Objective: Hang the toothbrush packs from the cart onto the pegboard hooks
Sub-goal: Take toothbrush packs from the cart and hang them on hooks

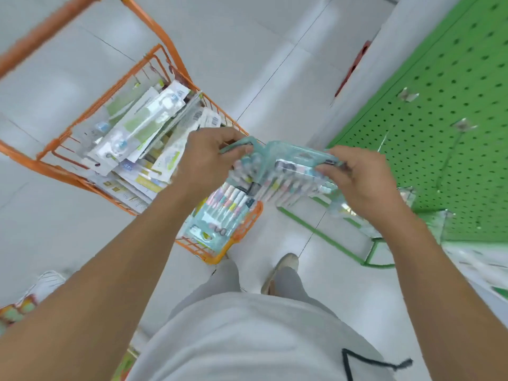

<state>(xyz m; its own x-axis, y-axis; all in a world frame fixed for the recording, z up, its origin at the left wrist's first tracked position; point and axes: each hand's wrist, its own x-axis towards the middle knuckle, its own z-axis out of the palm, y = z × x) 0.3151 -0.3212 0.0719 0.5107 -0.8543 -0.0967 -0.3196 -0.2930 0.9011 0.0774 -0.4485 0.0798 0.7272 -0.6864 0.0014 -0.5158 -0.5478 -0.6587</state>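
We see a blurry teal toothbrush pack [277,171] w/ many pastel brushes, up in the air btwn the orange cart [154,64] & green pegboard [450,111]. Left hand [211,158] & right hand [357,177] each pinch one end.

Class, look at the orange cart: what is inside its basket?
The orange cart holds a loose pile of white-and-green toothbrush packs and, at the near corner, a teal multi-brush pack. Whatever lies beneath the pile is covered.
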